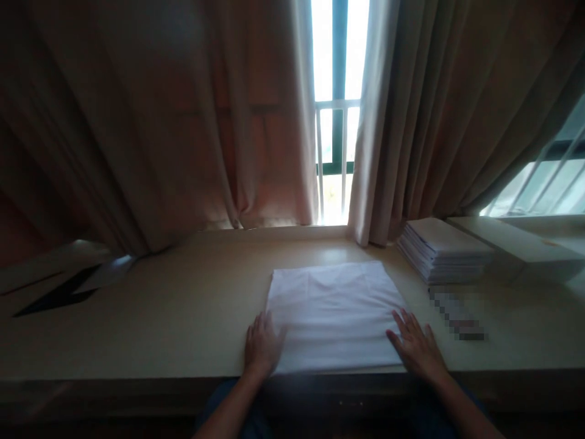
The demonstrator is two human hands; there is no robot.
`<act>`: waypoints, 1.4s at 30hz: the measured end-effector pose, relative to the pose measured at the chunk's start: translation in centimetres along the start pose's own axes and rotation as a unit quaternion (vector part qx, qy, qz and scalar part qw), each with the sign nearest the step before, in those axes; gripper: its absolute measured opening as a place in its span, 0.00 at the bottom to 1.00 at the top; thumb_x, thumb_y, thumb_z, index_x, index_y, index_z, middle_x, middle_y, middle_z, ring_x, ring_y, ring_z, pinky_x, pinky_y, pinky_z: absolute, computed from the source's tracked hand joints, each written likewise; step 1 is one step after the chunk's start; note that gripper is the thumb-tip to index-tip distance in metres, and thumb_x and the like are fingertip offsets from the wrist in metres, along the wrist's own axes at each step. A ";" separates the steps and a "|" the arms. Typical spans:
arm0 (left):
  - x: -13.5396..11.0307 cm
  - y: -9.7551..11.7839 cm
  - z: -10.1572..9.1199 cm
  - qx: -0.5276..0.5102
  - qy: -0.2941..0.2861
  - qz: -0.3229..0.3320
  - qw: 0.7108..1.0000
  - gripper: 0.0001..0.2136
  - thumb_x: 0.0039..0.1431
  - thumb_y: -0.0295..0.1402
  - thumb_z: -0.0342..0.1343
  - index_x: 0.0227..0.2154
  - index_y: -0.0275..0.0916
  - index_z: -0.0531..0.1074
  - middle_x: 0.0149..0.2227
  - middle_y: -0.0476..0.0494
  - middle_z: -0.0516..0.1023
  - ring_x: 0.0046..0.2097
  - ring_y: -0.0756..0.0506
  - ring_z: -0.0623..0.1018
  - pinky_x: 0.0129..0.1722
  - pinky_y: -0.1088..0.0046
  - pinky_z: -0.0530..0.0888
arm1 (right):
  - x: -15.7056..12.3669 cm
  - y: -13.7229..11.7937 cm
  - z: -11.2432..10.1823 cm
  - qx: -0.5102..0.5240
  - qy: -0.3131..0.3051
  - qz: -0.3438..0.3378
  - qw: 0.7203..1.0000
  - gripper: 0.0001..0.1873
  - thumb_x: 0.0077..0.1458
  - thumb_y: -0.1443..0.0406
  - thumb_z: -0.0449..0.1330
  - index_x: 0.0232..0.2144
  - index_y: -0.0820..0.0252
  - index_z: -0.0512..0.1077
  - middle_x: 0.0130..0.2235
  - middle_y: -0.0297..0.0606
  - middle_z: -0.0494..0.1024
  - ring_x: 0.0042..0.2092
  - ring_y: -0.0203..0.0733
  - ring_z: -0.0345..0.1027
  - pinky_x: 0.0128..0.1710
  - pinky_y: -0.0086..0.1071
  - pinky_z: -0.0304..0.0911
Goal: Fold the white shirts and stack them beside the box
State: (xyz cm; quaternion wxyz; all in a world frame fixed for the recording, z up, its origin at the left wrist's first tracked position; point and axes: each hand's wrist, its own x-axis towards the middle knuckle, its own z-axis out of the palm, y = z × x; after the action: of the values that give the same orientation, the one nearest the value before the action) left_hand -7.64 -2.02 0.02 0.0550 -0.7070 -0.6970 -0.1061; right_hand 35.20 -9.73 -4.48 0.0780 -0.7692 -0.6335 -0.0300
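Observation:
A white cloth point(336, 314), folded into a flat square, lies on a pale table point(183, 317) right at its near edge. My left hand point(261, 346) rests flat on the cloth's near left corner with the fingers stretched out. Over on the near right corner lies my right hand point(415, 346), open too, its fingers spread across the cloth's edge. Neither hand holds anything.
A stack of folded white cloths point(441, 250) sits at the back right, beside a raised ledge point(521, 244). A small blurred object point(457, 314) lies to the right of the cloth. Curtains point(183, 122) hang behind the table around a barred window point(338, 110). Dark flat items point(64, 292) lie far left.

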 end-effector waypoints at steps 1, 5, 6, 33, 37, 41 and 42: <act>0.0 -0.4 0.4 -0.002 0.002 -0.005 1.000 0.35 0.62 0.52 0.35 0.62 0.27 0.56 0.63 0.26 0.58 0.65 0.35 0.58 0.62 0.56 0.51 | 0.0 0.1 0.1 0.001 0.000 0.000 1.000 0.38 0.60 0.42 0.36 0.67 0.50 0.42 0.69 0.34 0.40 0.69 0.46 0.28 0.64 0.54 0.26; 0.2 -1.5 2.1 -0.012 -0.002 -0.015 1.000 0.36 0.62 0.53 0.34 0.62 0.27 0.54 0.64 0.29 0.58 0.65 0.37 0.58 0.63 0.58 0.50 | 0.1 0.2 0.3 0.010 0.006 0.000 1.000 0.38 0.61 0.42 0.35 0.67 0.50 0.42 0.69 0.34 0.40 0.69 0.47 0.29 0.64 0.55 0.26; 0.3 -1.7 2.4 -0.011 -0.002 -0.018 1.000 0.36 0.62 0.53 0.34 0.62 0.27 0.54 0.64 0.30 0.58 0.65 0.38 0.57 0.63 0.59 0.50 | 0.1 0.2 0.3 0.012 0.008 0.001 1.000 0.37 0.61 0.43 0.36 0.67 0.50 0.42 0.69 0.34 0.40 0.69 0.47 0.29 0.64 0.55 0.26; -0.9 0.2 1.8 0.019 0.028 -0.039 0.999 0.28 0.62 0.35 0.41 0.64 0.28 0.52 0.66 0.30 0.52 0.67 0.36 0.50 0.63 0.54 0.48 | 4.8 -30.9 -5.7 0.187 -0.083 -0.397 0.895 0.31 0.66 0.52 0.39 0.64 0.62 0.53 0.66 0.46 0.51 0.67 0.49 0.39 0.64 0.51 0.38; -0.9 0.3 1.1 -0.022 0.030 -0.007 0.999 0.27 0.64 0.37 0.40 0.65 0.39 0.49 0.65 0.36 0.56 0.66 0.36 0.54 0.62 0.51 0.51 | 9.1 -34.3 -3.9 0.159 -0.118 -0.413 0.889 0.32 0.65 0.50 0.39 0.63 0.62 0.55 0.66 0.48 0.53 0.67 0.50 0.42 0.64 0.52 0.38; -0.7 0.5 0.9 -0.016 0.039 -0.012 0.999 0.29 0.64 0.42 0.39 0.65 0.34 0.48 0.65 0.33 0.57 0.66 0.36 0.54 0.63 0.48 0.49 | 13.0 -36.1 -1.8 0.144 -0.126 -0.397 0.898 0.37 0.64 0.47 0.35 0.64 0.66 0.52 0.66 0.49 0.51 0.67 0.52 0.40 0.64 0.51 0.35; -0.6 0.5 1.0 -0.010 0.041 -0.013 0.999 0.30 0.64 0.42 0.39 0.65 0.33 0.48 0.66 0.34 0.54 0.66 0.36 0.53 0.63 0.47 0.48 | 14.0 -36.4 -1.3 0.140 -0.130 -0.396 0.898 0.38 0.63 0.46 0.35 0.65 0.66 0.51 0.67 0.49 0.49 0.67 0.51 0.38 0.64 0.50 0.34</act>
State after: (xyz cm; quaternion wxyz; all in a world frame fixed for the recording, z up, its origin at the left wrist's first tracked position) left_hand -7.12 -2.43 -1.06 0.0751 -0.6933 -0.7024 -0.1424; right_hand 2.33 10.34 1.86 0.0833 -0.4332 -0.8878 0.1311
